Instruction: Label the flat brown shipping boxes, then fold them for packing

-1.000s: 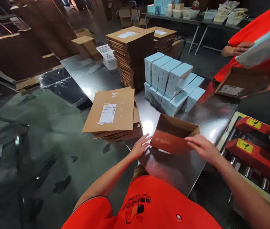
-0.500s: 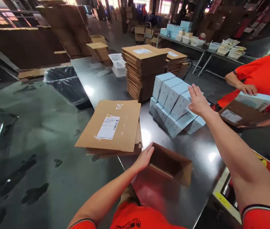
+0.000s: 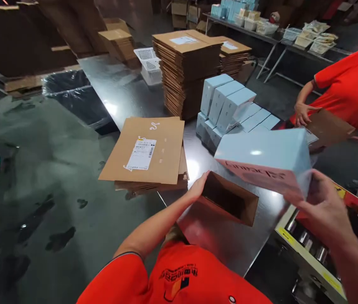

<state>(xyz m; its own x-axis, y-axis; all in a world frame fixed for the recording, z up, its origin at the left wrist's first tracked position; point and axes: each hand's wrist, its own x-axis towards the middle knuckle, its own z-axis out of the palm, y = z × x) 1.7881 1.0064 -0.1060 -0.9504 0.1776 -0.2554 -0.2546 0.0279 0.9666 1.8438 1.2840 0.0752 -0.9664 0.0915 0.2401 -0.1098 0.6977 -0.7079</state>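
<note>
My left hand (image 3: 199,187) grips the near-left edge of an open cardboard box (image 3: 223,207), its fingers partly out of sight. The box stands on the metal table with its dark inside facing up. In my right hand (image 3: 321,202) is a light blue product box (image 3: 264,147), tilted and held by its right end above and to the right of the cardboard box. Dark lettering shows on its shaded side. Behind it sits a pile of similar blue boxes (image 3: 225,101), stacked in two layers.
Flattened cartons with a label (image 3: 141,154) lie on the metal table (image 3: 122,97) at left. A tall carton stack (image 3: 182,71) and white baskets (image 3: 150,69) stand farther back. At right, a co-worker (image 3: 350,93) holds another carton beyond a roller conveyor (image 3: 308,249).
My right hand has taken a blue box from the top layer of the pile and carried it toward me. The left hand stays on the cardboard box. The co-worker's blue box is no longer visible.
</note>
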